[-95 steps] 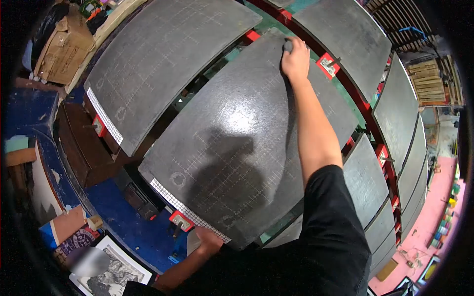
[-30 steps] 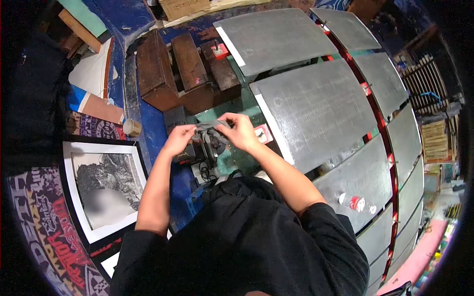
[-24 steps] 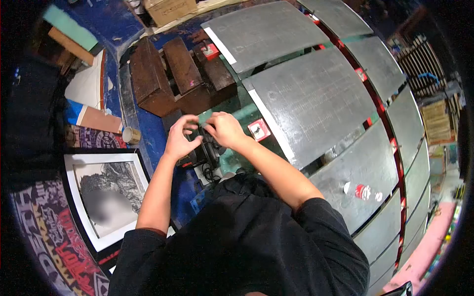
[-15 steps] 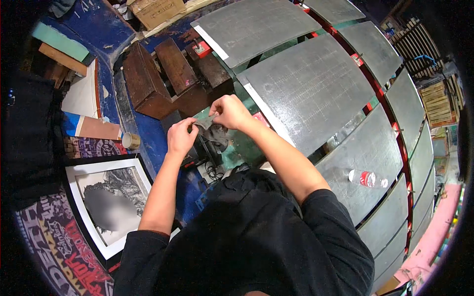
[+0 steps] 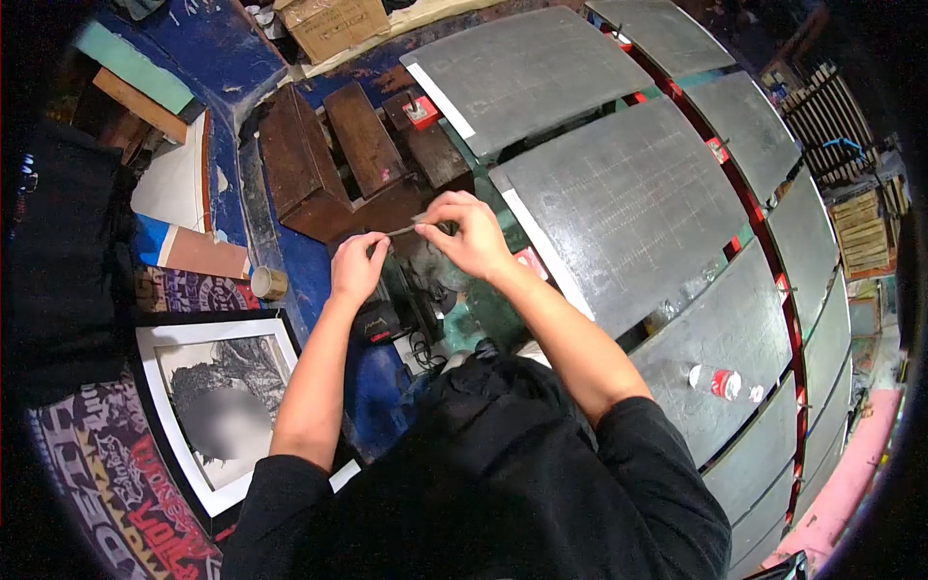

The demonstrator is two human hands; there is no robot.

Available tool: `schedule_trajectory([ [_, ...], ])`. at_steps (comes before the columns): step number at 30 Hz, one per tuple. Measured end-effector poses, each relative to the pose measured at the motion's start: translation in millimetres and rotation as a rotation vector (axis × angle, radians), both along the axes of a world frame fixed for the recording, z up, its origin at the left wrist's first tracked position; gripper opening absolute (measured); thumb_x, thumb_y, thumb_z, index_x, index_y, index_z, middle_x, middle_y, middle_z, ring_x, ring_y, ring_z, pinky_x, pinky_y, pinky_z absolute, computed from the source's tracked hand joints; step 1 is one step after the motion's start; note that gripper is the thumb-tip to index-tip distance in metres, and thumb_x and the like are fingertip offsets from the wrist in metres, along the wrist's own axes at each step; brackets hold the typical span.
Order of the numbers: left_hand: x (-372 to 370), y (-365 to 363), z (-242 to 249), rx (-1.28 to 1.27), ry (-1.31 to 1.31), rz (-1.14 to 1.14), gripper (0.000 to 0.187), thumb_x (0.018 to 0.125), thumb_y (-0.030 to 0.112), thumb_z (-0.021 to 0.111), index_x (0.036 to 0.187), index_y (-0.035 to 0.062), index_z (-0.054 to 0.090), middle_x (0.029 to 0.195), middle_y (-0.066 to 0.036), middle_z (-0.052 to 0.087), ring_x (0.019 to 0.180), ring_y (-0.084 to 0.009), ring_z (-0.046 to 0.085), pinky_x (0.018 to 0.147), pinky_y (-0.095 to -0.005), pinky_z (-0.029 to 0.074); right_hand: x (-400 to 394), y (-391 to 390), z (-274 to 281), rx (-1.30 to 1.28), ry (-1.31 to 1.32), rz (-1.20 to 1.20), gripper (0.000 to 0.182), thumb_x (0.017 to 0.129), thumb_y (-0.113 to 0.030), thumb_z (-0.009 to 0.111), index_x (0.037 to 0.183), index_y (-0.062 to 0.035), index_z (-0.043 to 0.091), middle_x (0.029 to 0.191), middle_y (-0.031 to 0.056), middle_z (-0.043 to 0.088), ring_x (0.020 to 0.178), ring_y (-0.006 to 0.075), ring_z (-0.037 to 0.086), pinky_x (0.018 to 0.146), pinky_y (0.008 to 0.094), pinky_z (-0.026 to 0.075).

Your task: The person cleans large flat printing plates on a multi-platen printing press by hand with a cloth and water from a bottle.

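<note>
A grey cloth (image 5: 402, 230) is stretched between my hands, seen nearly edge-on as a thin strip. My left hand (image 5: 358, 267) pinches one end of it between thumb and fingers. The other end is in the fingers of my right hand (image 5: 471, 238), palm side partly turned toward me. Behind the cloth stand dark brown wooden boxes (image 5: 362, 140). Below my hands, a dark object with cables (image 5: 420, 353) sits low down, partly hidden.
Grey flat panels (image 5: 619, 203) on red-clipped supports fill the right side. A plastic bottle with a red label (image 5: 720, 383) lies on one panel. To the left are a framed picture (image 5: 155, 387), a small can (image 5: 269, 282) and printed fabric (image 5: 97, 474). A cardboard box (image 5: 333, 29) sits at the back.
The grey cloth hung bunched below my fingers before; now it shows as a thin, taut strip. My right hand has moved a little away from my left. The view has shifted slightly.
</note>
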State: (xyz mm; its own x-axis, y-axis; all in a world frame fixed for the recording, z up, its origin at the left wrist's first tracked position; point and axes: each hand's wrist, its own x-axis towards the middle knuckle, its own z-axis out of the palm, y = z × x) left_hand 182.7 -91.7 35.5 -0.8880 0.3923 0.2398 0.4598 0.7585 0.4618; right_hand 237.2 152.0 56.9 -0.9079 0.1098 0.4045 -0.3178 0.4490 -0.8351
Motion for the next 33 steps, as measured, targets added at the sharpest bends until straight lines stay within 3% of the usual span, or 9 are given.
schedule_trajectory([
  [3, -7.9, 3.5, 8.7, 0.084, 0.054, -0.012, 0.021, 0.102, 0.022, 0.063, 0.103, 0.0022, 0.068, 0.094, -0.016, 0.071, 0.091, -0.0317, 0.07, 0.085, -0.0418, 0.054, -12.7, 10.7, -8.0, -0.28, -0.204, -0.078, 0.019, 0.092, -0.019, 0.077, 0.09, -0.0005, 0.074, 0.087, 0.0124, 0.076, 0.082, 0.0231, 0.073, 0.077, 0.0357, 0.055],
  [6, -9.9, 0.6, 8.0, 0.314, -0.286, -0.04, 0.021, 0.108, 0.021, 0.059, 0.104, 0.0012, 0.053, 0.082, -0.008, 0.058, 0.078, -0.013, 0.052, 0.075, -0.0307, 0.047, -16.1, 15.8, -3.9, -0.343, -0.174, -0.006, 0.019, 0.098, -0.017, 0.074, 0.095, 0.0019, 0.07, 0.08, 0.0044, 0.071, 0.077, 0.0098, 0.065, 0.072, 0.029, 0.052],
  [10, -11.2, 7.5, -1.7, 0.389, -0.325, -0.039, 0.017, 0.106, 0.016, 0.06, 0.108, 0.0015, 0.052, 0.086, -0.007, 0.058, 0.079, -0.0126, 0.054, 0.076, -0.0295, 0.048, -24.6, 9.0, 3.0, -0.507, -0.209, 0.077, 0.016, 0.101, -0.016, 0.071, 0.098, -0.0006, 0.068, 0.078, -0.0031, 0.063, 0.074, 0.0037, 0.057, 0.067, 0.0242, 0.046],
  [12, -3.4, 24.8, -4.4, 0.617, -0.254, 0.016, 0.022, 0.099, 0.013, 0.069, 0.111, 0.0037, 0.052, 0.09, -0.006, 0.058, 0.08, -0.0149, 0.059, 0.078, -0.0286, 0.051, -28.6, 4.1, 1.0, -0.604, -0.233, 0.098, 0.015, 0.101, -0.016, 0.07, 0.099, -0.0013, 0.068, 0.079, -0.0036, 0.064, 0.074, 0.0033, 0.057, 0.066, 0.0237, 0.046],
  [16, 28.7, 43.4, 23.2, 0.47, -0.158, -0.134, 0.042, 0.082, 0.011, 0.082, 0.111, 0.0061, 0.052, 0.097, -0.006, 0.065, 0.086, -0.0186, 0.068, 0.073, -0.0334, 0.057, -33.0, -10.4, -23.0, -0.765, -0.403, 0.178, 0.014, 0.103, -0.018, 0.069, 0.103, -0.0036, 0.068, 0.085, -0.0037, 0.067, 0.076, 0.0035, 0.059, 0.067, 0.0227, 0.047],
  [23, 33.2, 67.6, -24.9, 0.601, -0.349, 0.027, 0.043, 0.085, -0.004, 0.074, 0.118, 0.0052, 0.049, 0.092, -0.009, 0.069, 0.076, -0.0148, 0.072, 0.059, -0.0265, 0.055, -26.4, -24.4, -42.7, -0.81, -0.404, 0.015, 0.008, 0.102, -0.01, 0.067, 0.107, -0.0035, 0.067, 0.081, -0.0024, 0.067, 0.069, 0.0046, 0.058, 0.06, 0.0234, 0.045],
  [25, 25.9, 62.4, -19.7, 0.499, -0.332, 0.061, 0.034, 0.087, -0.005, 0.067, 0.117, 0.0049, 0.054, 0.088, -0.01, 0.068, 0.076, -0.0155, 0.071, 0.06, -0.0284, 0.054, -24.9, -9.4, -39.0, -0.598, -0.357, -0.071, 0.018, 0.1, -0.005, 0.065, 0.118, -0.0018, 0.068, 0.072, -0.005, 0.062, 0.061, 0.0021, 0.049, 0.056, 0.0222, 0.039],
  [28, 7.6, 48.7, -17.9, 0.155, -0.276, -0.065, 0.021, 0.089, 0.014, 0.066, 0.107, 0.0047, 0.068, 0.098, -0.02, 0.072, 0.082, -0.0378, 0.07, 0.079, -0.0462, 0.056, -15.4, 10.8, -26.2, -0.504, -0.405, -0.11, 0.026, 0.098, -0.006, 0.064, 0.121, -0.0031, 0.075, 0.072, 0.0014, 0.069, 0.063, 0.0046, 0.054, 0.061, 0.0265, 0.045],
  [33, -12.2, 36.0, -24.8, -0.303, -0.148, -0.191, 0.03, 0.081, 0.023, 0.07, 0.106, 0.0061, 0.072, 0.105, -0.017, 0.073, 0.105, -0.0388, 0.068, 0.095, -0.0511, 0.054, -10.7, 19.6, -42.9, -0.599, -0.369, -0.114, 0.027, 0.097, -0.002, 0.062, 0.116, -0.0025, 0.08, 0.089, 0.0058, 0.077, 0.077, 0.0091, 0.065, 0.074, 0.0259, 0.052],
])
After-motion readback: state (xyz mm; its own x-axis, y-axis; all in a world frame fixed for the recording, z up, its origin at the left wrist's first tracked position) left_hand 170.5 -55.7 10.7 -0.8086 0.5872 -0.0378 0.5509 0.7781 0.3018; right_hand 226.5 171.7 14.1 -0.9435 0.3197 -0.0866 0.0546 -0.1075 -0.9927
